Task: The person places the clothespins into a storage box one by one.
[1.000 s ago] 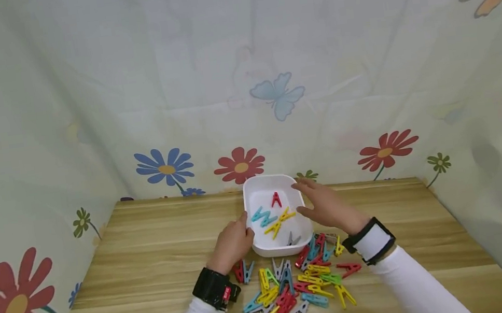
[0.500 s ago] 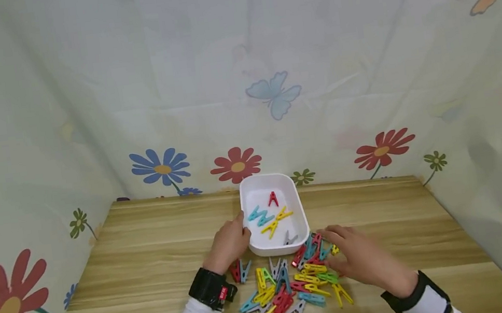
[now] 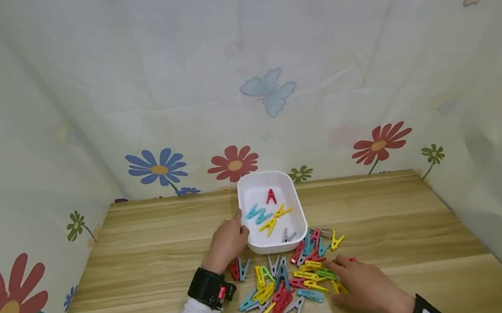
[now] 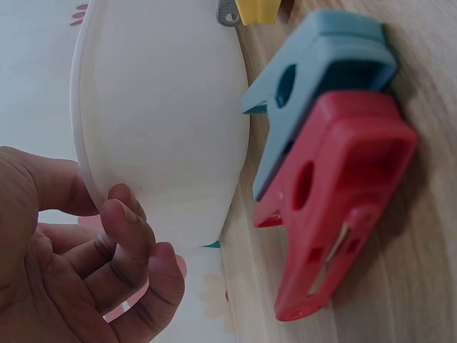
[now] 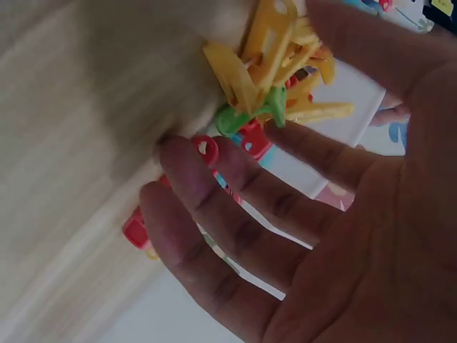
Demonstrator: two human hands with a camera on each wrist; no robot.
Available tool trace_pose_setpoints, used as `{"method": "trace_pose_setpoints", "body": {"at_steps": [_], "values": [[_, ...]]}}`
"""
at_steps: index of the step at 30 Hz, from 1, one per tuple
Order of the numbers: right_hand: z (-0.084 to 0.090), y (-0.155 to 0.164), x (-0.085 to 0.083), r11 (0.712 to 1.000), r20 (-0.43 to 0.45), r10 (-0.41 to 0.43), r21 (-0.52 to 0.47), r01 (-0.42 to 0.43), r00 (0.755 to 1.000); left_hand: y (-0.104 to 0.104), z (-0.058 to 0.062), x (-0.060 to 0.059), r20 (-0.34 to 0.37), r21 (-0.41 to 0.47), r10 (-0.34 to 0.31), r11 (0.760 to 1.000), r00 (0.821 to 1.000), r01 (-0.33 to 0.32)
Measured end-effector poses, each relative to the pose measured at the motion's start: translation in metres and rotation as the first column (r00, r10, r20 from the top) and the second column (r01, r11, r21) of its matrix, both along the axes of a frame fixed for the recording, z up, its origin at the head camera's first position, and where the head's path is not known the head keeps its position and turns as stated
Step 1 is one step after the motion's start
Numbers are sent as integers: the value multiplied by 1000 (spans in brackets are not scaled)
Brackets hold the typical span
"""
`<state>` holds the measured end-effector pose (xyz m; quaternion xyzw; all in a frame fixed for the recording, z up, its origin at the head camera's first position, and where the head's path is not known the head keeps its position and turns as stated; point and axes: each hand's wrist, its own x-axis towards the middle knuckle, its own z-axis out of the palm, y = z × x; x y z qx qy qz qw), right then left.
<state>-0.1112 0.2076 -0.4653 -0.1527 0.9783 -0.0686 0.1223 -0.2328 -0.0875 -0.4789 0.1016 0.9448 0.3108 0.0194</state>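
A white plastic tray point(image 3: 277, 247) holds a red, two light-blue, two yellow and a grey clothespin. My left hand point(image 3: 226, 243) grips its left rim; in the left wrist view the fingers point(image 4: 128, 221) curl against the outer wall with the rim pinched at the thumb. My right hand point(image 3: 365, 286) hovers low over the right side of a heap of clothespins point(image 3: 281, 299), fingers spread and slightly bent. In the right wrist view the fingertips point(image 5: 168, 214) are beside a red clothespin point(image 5: 136, 227), and a green clothespin point(image 5: 232, 120) lies near the index fingertip. Nothing is held there.
A red clothespin point(image 4: 335, 193) and a grey-blue clothespin point(image 4: 321, 71) lie just below my left hand. A yellow clothespin point(image 3: 336, 240) lies at the heap's right edge. The wooden table point(image 3: 157, 236) ends at a flower-printed curtain point(image 3: 191, 132) behind the tray.
My right hand has left the tray's right side and come down toward me, over the right part of the clothespin heap. My left hand stays on the rim.
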Motion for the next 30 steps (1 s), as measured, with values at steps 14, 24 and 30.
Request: {"method": "trace_pose_setpoints", "body": {"at_steps": [14, 24, 30], "values": [[-8, 1, -1, 995, -142, 66, -69, -76, 988, 1, 1, 1, 23, -6, 4, 1000, 1000, -3], [24, -2, -21, 995, -137, -2, -98, -11, 991, 0, 3, 1, 51, -5, 11, 1000, 999, -11], [45, -3, -38, 986, -301, 61, -127, -104, 952, 1, 4, 2, 54, -1, 10, 1000, 998, -10]]}}
